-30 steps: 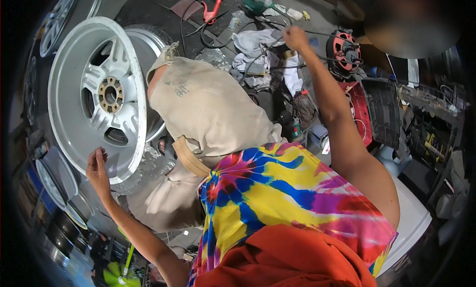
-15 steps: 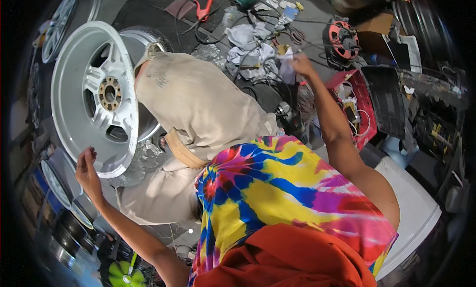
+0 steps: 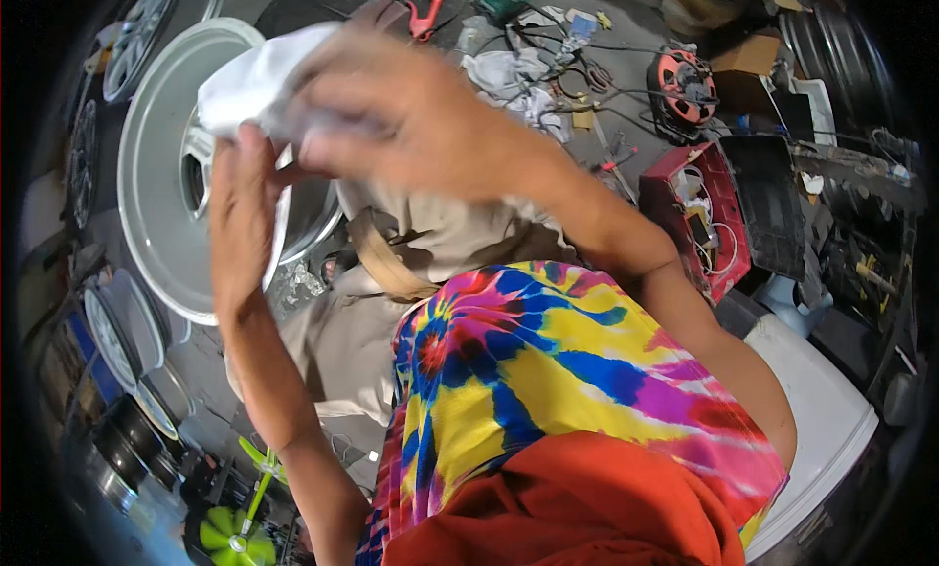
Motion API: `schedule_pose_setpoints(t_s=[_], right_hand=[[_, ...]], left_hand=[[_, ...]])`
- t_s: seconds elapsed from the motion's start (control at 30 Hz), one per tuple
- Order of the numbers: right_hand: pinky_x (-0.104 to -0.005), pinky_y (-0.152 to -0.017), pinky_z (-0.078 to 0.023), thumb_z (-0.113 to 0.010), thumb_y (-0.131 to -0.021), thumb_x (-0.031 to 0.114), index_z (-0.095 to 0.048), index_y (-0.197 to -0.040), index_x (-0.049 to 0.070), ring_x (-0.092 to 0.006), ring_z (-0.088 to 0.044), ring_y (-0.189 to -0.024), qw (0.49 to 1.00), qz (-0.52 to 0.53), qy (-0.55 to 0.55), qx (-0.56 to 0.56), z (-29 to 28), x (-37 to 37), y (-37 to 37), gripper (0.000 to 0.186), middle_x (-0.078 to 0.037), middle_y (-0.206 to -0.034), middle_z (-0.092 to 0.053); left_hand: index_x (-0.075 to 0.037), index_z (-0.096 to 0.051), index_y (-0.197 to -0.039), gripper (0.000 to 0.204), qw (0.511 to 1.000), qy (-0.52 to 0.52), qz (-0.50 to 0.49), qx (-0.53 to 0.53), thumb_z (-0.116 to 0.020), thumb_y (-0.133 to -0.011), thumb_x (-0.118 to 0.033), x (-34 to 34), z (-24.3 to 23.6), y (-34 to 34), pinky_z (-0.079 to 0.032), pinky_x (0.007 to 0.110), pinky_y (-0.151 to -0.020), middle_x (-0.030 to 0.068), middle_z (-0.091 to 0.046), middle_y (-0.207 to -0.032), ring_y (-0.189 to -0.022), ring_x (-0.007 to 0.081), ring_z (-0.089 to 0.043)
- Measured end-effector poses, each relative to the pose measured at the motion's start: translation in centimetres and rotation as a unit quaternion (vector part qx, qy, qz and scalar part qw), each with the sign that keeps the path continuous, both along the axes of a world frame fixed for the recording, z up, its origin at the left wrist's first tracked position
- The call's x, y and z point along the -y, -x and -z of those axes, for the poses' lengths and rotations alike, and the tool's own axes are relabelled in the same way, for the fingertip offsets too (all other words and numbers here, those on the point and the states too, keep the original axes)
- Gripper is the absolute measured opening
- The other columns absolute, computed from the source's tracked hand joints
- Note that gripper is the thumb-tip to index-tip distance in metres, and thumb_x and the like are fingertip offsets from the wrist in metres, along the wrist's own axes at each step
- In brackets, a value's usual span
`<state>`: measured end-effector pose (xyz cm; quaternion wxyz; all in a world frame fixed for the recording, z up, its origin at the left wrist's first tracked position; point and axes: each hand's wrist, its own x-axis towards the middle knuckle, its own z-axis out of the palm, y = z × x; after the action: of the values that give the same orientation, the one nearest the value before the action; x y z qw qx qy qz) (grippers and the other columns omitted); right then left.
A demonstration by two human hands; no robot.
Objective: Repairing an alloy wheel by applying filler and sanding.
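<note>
Light falls brightest across the middle, fading to black at the curved fisheye rim. Motion blur smears the hands (image 3: 421,126) at upper left of centre; the white cloth (image 3: 256,77) nearly washes out. Soft shadows crease the beige trousers (image 3: 352,341).

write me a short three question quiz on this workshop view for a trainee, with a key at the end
1. Multiple choice: what is at the left hand and the right hand, in front of the large wheel rim?
a) a red hose
b) a white cloth
c) a green bottle

2. True or false: the red box on the person's right is shut, its contents hidden.

3. Fill in: the fan-like blades at the lower left are ____ in colour.

Key: 1 b; 2 false, it stands open with its contents showing; 3 green.
</note>
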<state>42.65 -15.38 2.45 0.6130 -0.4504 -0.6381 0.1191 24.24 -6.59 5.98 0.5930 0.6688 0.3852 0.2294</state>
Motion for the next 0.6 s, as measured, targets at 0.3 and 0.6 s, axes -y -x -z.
schedule_pose_setpoints(t_s=[0.3,0.6], right_hand=[[-0.0285,-0.085,-0.048,-0.066,-0.091,0.011,-0.07,-0.096,0.001,-0.017,-0.063,-0.095,0.978,0.137,0.151,-0.051,2.9,1.8,-2.1,0.012,-0.009,-0.1,-0.067],[-0.0339,-0.079,-0.047,-0.07,-0.086,0.011,-0.067,-0.089,0.0,-0.0239,-0.059,-0.087,0.979,0.17,0.11,0.034,4.1,0.3,-0.9,0.011,-0.01,-0.093,-0.062]], left_hand=[[0.005,-0.07,-0.099,0.048,0.92,-0.206,-0.118,-0.311,-0.05,-0.101,-0.039,-10.7,5.8,1.7,-0.05,0.045,-0.072,0.0255,-0.066,-0.086,-0.076,0.0338,-0.065],[0.006,-0.047,-0.133,0.049,0.832,-0.422,-0.028,-0.361,-0.059,-0.092,-0.018,-0.2,11.5,1.4,-0.05,0.045,-0.081,0.0193,-0.057,-0.113,-0.1,0.0368,-0.059]])
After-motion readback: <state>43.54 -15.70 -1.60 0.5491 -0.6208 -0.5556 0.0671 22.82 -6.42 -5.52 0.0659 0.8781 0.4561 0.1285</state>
